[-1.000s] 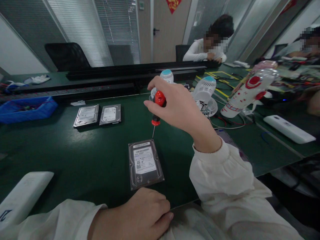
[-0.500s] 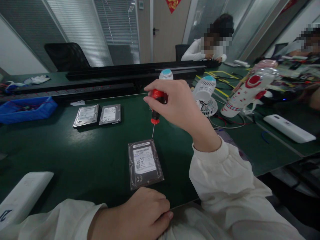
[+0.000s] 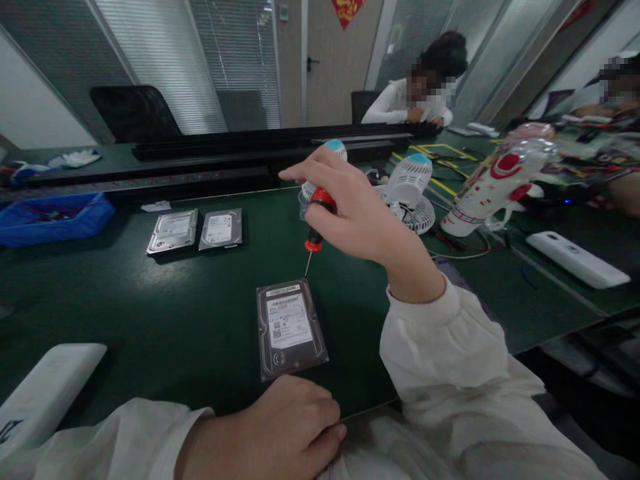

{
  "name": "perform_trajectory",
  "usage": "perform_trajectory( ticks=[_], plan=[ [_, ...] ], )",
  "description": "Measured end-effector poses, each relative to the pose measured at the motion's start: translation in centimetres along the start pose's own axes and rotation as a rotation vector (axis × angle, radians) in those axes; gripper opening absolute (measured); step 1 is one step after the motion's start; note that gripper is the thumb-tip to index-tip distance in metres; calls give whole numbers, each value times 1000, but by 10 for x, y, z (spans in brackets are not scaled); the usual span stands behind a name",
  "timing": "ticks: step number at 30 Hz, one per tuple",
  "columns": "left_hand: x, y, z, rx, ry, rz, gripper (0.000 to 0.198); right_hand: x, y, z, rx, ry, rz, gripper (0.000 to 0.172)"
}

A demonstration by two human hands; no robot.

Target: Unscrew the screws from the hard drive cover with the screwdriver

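Note:
A hard drive point(image 3: 290, 328) with a white label lies flat on the green table point(image 3: 150, 313) in front of me. My right hand point(image 3: 350, 213) is closed round a red-and-black screwdriver point(image 3: 316, 223), held upright with its thin tip just above the drive's far edge. My left hand point(image 3: 285, 427) rests as a loose fist at the table's near edge, just short of the drive, with nothing visible in it.
Two more hard drives point(image 3: 195, 230) lie side by side further back left. A blue tray point(image 3: 55, 217) sits far left, a white flat block point(image 3: 45, 390) near left. Small white fans point(image 3: 407, 190), a white-and-red toy point(image 3: 495, 183) and cables crowd the right. Other people sit beyond a black rail point(image 3: 250, 150).
My right hand has shifted its fingers on the screwdriver handle, which tilted slightly; its tip stays above the drive's far edge. My left hand has not moved.

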State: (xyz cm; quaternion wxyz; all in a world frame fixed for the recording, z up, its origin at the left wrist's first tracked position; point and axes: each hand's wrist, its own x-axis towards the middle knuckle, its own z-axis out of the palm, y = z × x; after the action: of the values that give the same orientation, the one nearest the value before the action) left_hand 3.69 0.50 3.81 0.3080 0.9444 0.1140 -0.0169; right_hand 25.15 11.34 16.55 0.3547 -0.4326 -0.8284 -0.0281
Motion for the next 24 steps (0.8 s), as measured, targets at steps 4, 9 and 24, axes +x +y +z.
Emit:
perform_trajectory(
  ticks=[4, 9, 24],
  plan=[
    [0, 1, 0, 3, -15, -17, 26, 0, 1, 0, -40, -29, 48, 38],
    [0, 1, 0, -1, 0, -16, 25, -1, 3, -2, -3, -40, 22, 44],
    [2, 0, -2, 21, -30, -14, 25, 1, 0, -5, 55, -53, 11, 35]
  ],
)
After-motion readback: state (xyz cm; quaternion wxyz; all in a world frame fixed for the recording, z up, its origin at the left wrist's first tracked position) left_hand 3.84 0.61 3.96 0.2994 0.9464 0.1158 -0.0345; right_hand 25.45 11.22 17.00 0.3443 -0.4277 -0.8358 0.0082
